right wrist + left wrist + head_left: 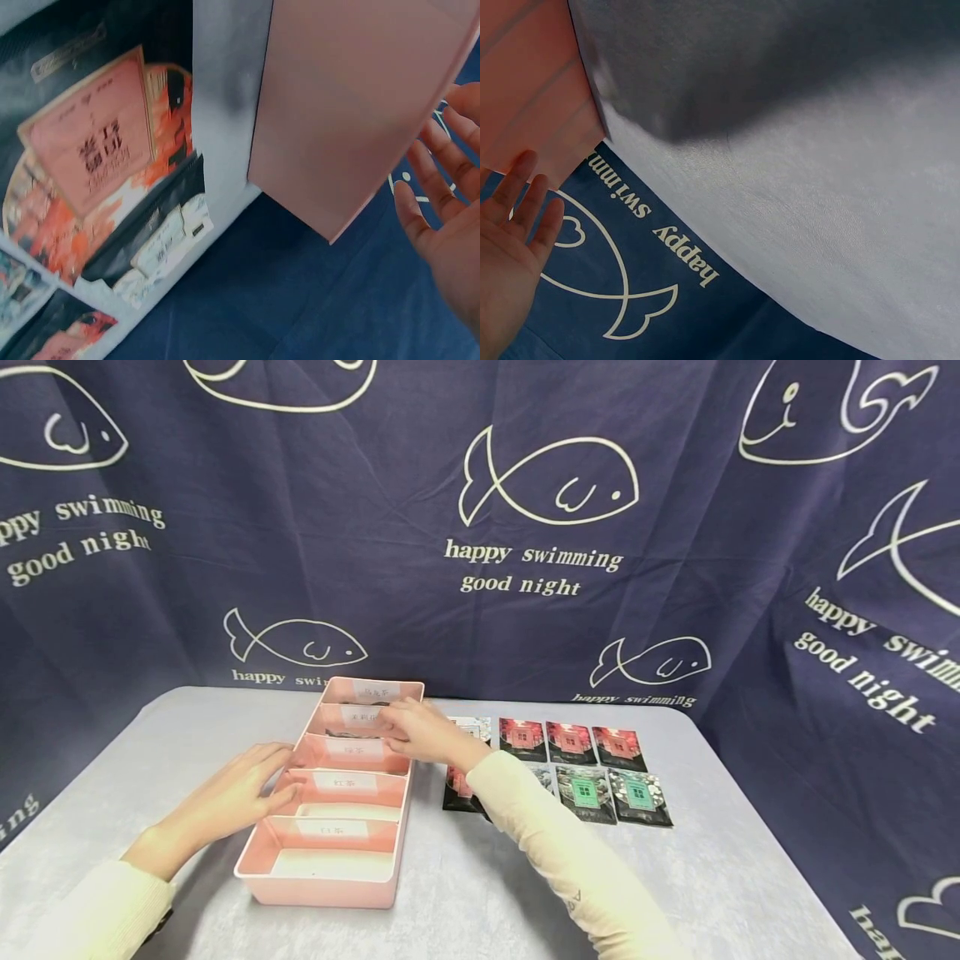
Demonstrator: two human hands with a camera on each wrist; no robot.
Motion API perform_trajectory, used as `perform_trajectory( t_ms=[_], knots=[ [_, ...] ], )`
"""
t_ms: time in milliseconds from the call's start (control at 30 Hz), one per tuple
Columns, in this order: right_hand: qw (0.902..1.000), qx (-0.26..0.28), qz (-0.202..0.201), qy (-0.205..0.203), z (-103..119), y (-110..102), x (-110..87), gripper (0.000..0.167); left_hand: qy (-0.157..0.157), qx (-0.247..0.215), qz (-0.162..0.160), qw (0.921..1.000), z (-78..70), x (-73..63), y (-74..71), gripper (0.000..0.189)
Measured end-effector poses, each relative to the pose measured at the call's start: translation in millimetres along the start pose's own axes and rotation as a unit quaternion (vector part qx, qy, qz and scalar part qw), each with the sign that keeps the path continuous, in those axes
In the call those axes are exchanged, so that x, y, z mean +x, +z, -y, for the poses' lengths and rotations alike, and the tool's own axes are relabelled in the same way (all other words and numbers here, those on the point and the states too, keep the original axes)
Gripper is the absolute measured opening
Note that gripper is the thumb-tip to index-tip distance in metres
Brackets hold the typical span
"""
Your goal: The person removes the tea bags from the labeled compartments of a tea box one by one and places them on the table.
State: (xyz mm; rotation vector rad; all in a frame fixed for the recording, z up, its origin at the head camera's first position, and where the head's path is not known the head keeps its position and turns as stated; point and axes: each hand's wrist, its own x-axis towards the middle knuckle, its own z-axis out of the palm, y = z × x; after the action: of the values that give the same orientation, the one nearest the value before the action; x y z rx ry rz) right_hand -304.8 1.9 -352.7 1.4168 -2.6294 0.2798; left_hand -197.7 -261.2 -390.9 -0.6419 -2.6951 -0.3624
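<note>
A long pink box (322,891) with several labelled compartments stands on the table, left of centre. My left hand (225,793) lies along its left rim, fingers extended; in the left wrist view the fingers (532,199) are spread beside the pink wall. Over the right rim, toward the far end, my right hand (427,731) reaches with its fingertips at the second compartment from the back. Its fingers (442,172) look loosely bent in the right wrist view, with no packet visible between them. Dark packet edges (345,734) show inside that compartment, partly hidden by the wall.
Right of the box lie flat packets in two rows: several red ones (522,739), green ones (587,793) and a whitish one (471,727). My right forearm (555,843) covers some of them. A dark blue curtain (412,527) with fish drawings surrounds the table (510,910).
</note>
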Motion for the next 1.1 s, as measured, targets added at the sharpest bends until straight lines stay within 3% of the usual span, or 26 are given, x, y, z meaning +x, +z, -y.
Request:
perform_trajectory(
  t_ms=[367,833,1100],
  knots=[
    [0.9999,0.004,-0.008,-0.010,7,12,2.5,0.019,-0.002,-0.001,0.001,1.0000,-1.2,-1.5,-1.2,0.045],
    [0.9999,0.003,-0.010,0.010,11,18,2.6,0.012,0.000,0.001,0.000,1.0000,-2.4,-0.3,-2.9,0.044],
    [0.9992,0.011,-0.033,0.020,11,21,4.3,0.014,-0.004,-0.004,0.008,1.0000,-2.2,0.5,-2.1,0.044]
  ],
)
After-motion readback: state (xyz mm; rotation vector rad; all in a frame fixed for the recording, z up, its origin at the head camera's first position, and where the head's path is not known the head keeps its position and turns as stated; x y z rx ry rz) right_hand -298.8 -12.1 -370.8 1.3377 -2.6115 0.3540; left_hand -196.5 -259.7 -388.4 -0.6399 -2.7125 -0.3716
